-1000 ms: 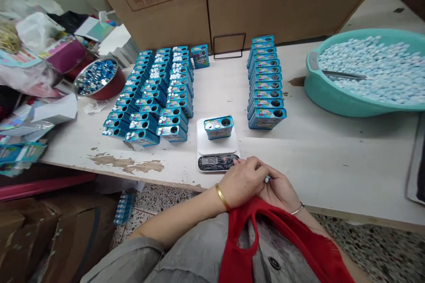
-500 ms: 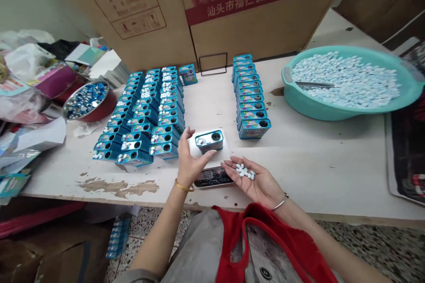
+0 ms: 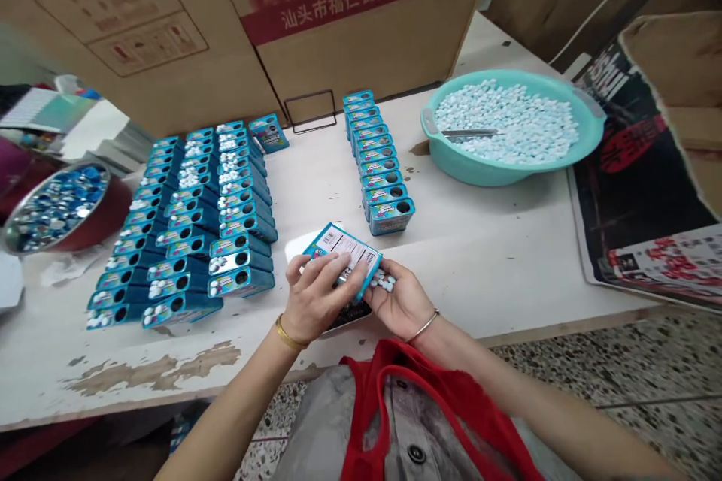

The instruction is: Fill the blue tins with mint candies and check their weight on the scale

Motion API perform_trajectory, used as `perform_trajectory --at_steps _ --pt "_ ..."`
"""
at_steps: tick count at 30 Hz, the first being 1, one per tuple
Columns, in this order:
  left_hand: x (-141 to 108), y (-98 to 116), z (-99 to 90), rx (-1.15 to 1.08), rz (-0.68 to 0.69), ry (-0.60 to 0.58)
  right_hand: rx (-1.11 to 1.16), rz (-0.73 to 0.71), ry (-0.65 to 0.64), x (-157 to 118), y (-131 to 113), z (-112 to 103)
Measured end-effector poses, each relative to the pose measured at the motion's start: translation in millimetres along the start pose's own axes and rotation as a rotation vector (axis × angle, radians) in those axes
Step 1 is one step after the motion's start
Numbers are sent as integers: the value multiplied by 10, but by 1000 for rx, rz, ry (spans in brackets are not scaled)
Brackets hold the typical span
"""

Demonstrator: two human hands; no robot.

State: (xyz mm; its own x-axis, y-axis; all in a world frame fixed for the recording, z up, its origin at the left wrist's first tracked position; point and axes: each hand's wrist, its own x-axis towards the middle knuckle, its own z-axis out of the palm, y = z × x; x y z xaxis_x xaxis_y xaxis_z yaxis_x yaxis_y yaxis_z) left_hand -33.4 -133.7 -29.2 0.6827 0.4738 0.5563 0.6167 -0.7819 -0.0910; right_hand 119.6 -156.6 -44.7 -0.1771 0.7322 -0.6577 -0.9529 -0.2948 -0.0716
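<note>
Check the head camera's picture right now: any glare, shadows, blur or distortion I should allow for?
Head view: bright glints on the shiny blue pieces in the red bowl; head view: soft shadow below the turquoise basin; head view: fine print on the blue tin in the left hand too soft to read; head view: wide-angle stretch toward the edges.

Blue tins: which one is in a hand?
The tilted tin in the grip of the left hand, by the candies in the right hand; the tins in rows stand on the table.
</note>
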Motion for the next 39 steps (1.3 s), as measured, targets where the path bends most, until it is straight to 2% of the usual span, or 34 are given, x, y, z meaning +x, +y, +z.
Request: perform_trajectory --at_steps 3,5,9,14,19,22,26,34,36,39 --pt "5 -6 3 59 90 51 -1 19 3 30 -27 -14" --pt "-10 -22 16 99 102 54 -15 44 -13 39 -42 -6" --pt "-72 -31 63 140 43 33 -18 45 -21 23 -73 40" --pt "-181 -1 134 89 -47 97 -37 52 -44 19 -72 42" --pt "-243 -6 137 -24 -182 5 -32 52 -53 33 -36 13" --pt "-235 0 96 -66 -150 91 -49 63 -68 26 -30 8" --pt "-206 4 87 -14 -82 224 -69 80 -107 20 -14 -7" --pt "-246 -23 106 -12 -92 192 -81 59 -78 15 -3 -10" --pt "-243 -34 105 -81 -142 190 -90 59 -72 6 -7 1" --pt "-228 -81 143 -333 -342 164 -86 50 -70 -11 -29 -7"
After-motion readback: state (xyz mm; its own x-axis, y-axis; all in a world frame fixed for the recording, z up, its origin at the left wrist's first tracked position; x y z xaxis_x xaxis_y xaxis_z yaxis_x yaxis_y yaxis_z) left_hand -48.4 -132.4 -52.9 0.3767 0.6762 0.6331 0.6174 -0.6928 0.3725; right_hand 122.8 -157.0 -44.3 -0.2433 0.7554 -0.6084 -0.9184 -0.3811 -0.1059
